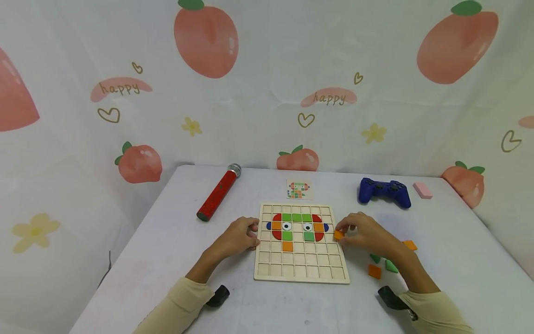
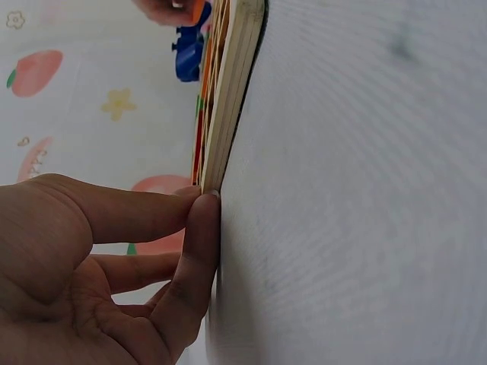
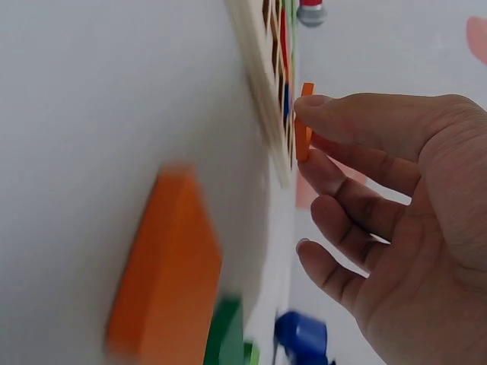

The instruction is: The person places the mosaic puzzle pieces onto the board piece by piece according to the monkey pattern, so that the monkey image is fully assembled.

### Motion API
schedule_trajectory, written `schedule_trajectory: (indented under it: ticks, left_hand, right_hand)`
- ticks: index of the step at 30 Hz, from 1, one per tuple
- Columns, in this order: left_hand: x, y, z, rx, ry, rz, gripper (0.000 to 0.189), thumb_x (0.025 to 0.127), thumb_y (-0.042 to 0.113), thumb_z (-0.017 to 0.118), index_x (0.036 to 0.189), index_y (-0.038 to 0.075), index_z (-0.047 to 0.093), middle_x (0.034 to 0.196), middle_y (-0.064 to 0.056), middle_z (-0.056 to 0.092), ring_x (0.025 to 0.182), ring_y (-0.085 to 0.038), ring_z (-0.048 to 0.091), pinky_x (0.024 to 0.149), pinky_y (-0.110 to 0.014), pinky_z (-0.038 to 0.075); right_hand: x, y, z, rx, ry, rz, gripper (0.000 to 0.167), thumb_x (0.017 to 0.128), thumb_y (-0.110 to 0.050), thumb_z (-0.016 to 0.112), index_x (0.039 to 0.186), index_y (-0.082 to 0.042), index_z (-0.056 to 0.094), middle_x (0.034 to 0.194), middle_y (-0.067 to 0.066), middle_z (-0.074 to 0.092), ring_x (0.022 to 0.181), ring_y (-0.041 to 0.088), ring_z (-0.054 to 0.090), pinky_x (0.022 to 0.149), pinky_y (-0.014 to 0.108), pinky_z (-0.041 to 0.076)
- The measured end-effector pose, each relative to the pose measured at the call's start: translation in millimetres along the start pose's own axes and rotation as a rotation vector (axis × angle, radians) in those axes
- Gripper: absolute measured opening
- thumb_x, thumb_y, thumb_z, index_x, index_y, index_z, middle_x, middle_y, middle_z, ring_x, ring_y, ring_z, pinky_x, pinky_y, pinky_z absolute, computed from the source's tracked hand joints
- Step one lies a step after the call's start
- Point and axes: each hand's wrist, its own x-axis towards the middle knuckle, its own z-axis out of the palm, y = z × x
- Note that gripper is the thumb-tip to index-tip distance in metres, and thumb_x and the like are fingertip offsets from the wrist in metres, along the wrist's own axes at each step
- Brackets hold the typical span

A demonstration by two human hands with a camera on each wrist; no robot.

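A wooden grid board [image 1: 301, 272] lies on the table between my two hands. Red, green, orange and blue tiles fill its upper part, along with two eye tiles [image 1: 307, 227]; a lone orange square sits lower. My left hand [image 1: 237, 237] pinches the board's left edge between thumb and finger, plainer in the left wrist view. At the board's right edge, my right hand [image 1: 369, 234] holds an orange square tile [image 3: 303, 125] between thumb and fingertips, raised just above the board. Behind the board lies a small pattern card [image 1: 307, 190].
Loose orange tiles [image 1: 374, 271] and green tiles [image 1: 391, 266] lie by the right forearm. A red microphone [image 1: 218, 194] rests at the back left. At the back right are a blue game controller [image 1: 384, 191] and a pink block [image 1: 423, 190]. A printed curtain [image 1: 258, 116] hangs behind.
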Motion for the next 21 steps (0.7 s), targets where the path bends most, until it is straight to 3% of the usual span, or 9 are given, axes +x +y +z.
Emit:
schedule_trajectory:
  ticks: [21]
  left_hand:
    - [-0.1, 0.0, 0.6, -0.012, -0.002, -0.001, 0.058, 0.090, -0.002, 0.077, 0.144, -0.009, 0.058, 0.108, -0.009, 0.059, 0.092, -0.019, 0.062, 0.074, -0.027, 0.062]
  right_hand:
    - [24.5, -53, 34, 0.078, -0.062, -0.129, 0.024, 0.090, -0.021, 0.083, 0.112, -0.012, 0.080, 0.101, -0.006, 0.067, 0.100, 0.019, 0.052, 0.085, 0.033, 0.049]
